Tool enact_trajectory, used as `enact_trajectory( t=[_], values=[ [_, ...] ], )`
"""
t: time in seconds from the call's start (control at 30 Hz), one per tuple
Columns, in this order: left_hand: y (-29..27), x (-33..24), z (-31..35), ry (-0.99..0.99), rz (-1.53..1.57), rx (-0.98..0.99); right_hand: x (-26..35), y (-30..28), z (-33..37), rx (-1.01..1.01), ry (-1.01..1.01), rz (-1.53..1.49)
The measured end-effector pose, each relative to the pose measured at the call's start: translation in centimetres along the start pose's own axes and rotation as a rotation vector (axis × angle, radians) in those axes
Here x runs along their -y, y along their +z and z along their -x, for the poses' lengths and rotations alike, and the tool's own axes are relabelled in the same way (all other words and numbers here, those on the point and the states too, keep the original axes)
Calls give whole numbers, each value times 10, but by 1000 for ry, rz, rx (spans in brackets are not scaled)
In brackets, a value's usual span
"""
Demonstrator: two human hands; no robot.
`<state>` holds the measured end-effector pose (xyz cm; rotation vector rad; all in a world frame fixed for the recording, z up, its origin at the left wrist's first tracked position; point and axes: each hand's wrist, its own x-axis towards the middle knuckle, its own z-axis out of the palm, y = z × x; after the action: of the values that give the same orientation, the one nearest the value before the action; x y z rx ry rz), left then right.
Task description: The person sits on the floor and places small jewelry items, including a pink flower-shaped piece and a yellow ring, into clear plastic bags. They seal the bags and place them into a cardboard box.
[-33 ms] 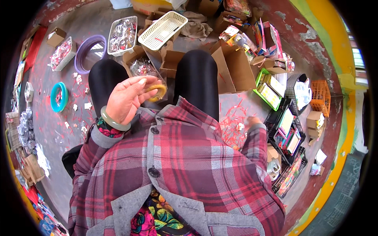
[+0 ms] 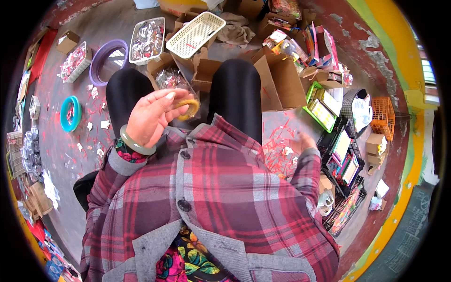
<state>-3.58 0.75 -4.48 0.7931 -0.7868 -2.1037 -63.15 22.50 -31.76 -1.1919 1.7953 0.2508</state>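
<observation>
Above my lap, my left hand (image 2: 152, 113) is closed in a pinch on a clear plastic bag. Inside or behind the film shows a yellow-brown ring-shaped thing (image 2: 189, 110); I cannot tell which. Just beyond it, a cardboard box (image 2: 159, 65) between my knees holds several shiny clear packets (image 2: 170, 79). My right hand (image 2: 305, 141) is out to the right of my thigh, over floor strewn with red scraps (image 2: 277, 145). It is slightly blurred, its fingers look apart, and nothing shows in them.
An open carton (image 2: 282, 84) stands by my right knee, a green crate (image 2: 320, 113) and black crates (image 2: 345, 160) farther right. Ahead are a cream basket (image 2: 196, 35) and a white basket of packets (image 2: 147, 42). A purple tub (image 2: 99, 63) and a teal basin (image 2: 70, 114) sit left.
My right hand has moved slightly away from me and to the right, and more of it shows. My left hand keeps its hold on the bag, nearly still.
</observation>
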Motion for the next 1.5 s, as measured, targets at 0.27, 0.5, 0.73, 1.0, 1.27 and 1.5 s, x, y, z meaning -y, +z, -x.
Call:
enact_trajectory(
  t=[0.27, 0.5, 0.73, 1.0, 1.27, 1.5],
  values=[
    [1, -1, 6, 24, 44, -42, 166, -82, 58, -1132, -75, -1023],
    [4, -3, 8, 22, 47, 5, 398, -85, 113, -415, -674, -1128],
    [4, -2, 12, 51, 59, 31, 501, -47, 127, 30, -869, -886],
    [4, -2, 12, 5, 14, 8, 511, -38, 124, -195, -978, -813],
    [2, 0, 10, 13, -24, -51, 512, -37, 128, -8, -882, -1035],
    [-2, 4, 8, 14, -60, -62, 514, -36, 134, -49, -860, -975]
  ],
)
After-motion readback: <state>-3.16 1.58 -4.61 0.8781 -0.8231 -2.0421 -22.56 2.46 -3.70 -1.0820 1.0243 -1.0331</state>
